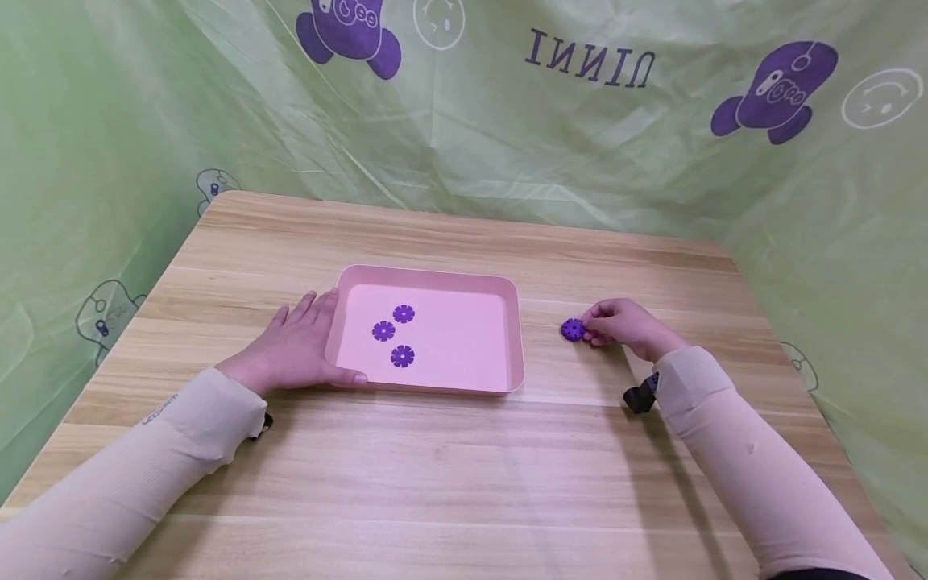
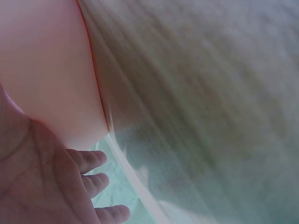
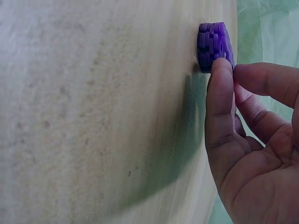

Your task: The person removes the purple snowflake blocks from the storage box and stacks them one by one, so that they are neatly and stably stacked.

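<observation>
On the wooden table (image 1: 449, 475) lies a shallow pink tray (image 1: 464, 338) with three purple notched interlocking discs (image 1: 402, 356) flat in its left half. My left hand (image 1: 293, 346) rests against the tray's left wall, fingers fairly straight, the thumb along its front left corner. To the right of the tray stands a short stack of purple interlocking discs (image 3: 212, 46). Thumb and fingertips of my right hand (image 1: 623, 326) pinch the near edge of a disc at the top of this stack. How many discs are within the pinch I cannot tell.
Behind the table and along both sides hangs a green printed curtain (image 1: 464, 153). A black wrist device (image 1: 640, 396) sits under the right sleeve. Bare wood lies between the tray and the stack.
</observation>
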### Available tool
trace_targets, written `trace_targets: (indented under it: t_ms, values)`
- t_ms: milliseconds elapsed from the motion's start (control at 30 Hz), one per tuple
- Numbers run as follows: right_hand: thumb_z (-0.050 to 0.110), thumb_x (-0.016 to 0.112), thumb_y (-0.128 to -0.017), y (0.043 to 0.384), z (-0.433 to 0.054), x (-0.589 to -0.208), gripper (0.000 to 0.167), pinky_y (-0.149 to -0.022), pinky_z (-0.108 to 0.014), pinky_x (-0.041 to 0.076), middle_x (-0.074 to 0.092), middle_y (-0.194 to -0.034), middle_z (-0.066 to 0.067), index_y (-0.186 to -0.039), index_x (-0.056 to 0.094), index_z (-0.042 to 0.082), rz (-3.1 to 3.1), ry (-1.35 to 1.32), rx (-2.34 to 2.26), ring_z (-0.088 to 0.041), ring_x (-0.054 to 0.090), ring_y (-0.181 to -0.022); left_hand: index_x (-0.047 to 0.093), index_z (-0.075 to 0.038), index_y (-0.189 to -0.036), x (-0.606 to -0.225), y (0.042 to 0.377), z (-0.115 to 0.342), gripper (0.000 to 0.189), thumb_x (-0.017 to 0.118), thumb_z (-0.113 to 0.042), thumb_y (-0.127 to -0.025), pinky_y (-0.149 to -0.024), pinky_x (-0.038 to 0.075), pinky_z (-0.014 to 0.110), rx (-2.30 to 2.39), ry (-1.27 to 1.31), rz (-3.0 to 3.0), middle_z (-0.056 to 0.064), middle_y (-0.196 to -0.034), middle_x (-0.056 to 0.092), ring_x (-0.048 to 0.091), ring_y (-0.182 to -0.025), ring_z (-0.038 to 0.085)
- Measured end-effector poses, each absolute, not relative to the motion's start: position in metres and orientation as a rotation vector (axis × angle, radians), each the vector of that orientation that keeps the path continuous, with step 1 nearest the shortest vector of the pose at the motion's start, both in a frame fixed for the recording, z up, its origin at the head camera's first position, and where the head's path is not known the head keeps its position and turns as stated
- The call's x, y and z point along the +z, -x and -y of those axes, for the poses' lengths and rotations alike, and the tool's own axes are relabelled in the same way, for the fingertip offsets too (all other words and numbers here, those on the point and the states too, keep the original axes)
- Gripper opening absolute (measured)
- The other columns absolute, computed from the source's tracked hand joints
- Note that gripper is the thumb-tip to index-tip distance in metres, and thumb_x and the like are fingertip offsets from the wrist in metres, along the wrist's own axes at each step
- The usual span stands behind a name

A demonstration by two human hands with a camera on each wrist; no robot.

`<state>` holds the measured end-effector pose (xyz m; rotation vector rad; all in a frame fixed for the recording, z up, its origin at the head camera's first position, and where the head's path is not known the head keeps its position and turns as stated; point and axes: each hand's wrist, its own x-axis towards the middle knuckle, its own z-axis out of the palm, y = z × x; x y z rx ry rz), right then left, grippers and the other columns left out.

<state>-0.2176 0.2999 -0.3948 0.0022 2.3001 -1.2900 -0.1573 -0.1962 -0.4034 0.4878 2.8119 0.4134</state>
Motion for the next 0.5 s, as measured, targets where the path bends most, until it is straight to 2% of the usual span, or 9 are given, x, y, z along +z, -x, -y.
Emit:
trace_targets:
  t_ms: [300, 500]
  values:
    - [0.002, 0.051, -0.107, 0.2181, -0.2977, -0.3931, 0.024, -0.076, -0.022, 0.057, 0.067, -0.092, -0.005, -0.119, 0.057, -0.018, -2.315, -0.007, -1.281, -0.009, 0.063, -0.081, 0.003, 0.011, -0.160, -0.4055, 0.1578, 0.1966, 0.149, 0.070, -0.086, -0.070, -0.119, 0.003, 0.070, 0.419, -0.478, -2.809, 0.030, -0.168, 0.008, 0.004, -0.153, 0.052]
    - [0.008, 0.056, -0.105, 0.2144, -0.2950, -0.3859, 0.025, -0.077, -0.026, 0.056, 0.066, -0.095, -0.009, -0.117, 0.060, -0.013, -2.442, 0.049, -1.138, -0.016, 0.060, -0.085, 0.003, 0.010, -0.161, -0.4054, 0.1585, 0.1966, 0.148, 0.070, -0.087, -0.070, -0.119, 0.002, 0.070, 0.433, -0.486, -2.805, 0.030, -0.168, 0.008, 0.003, -0.153, 0.052]
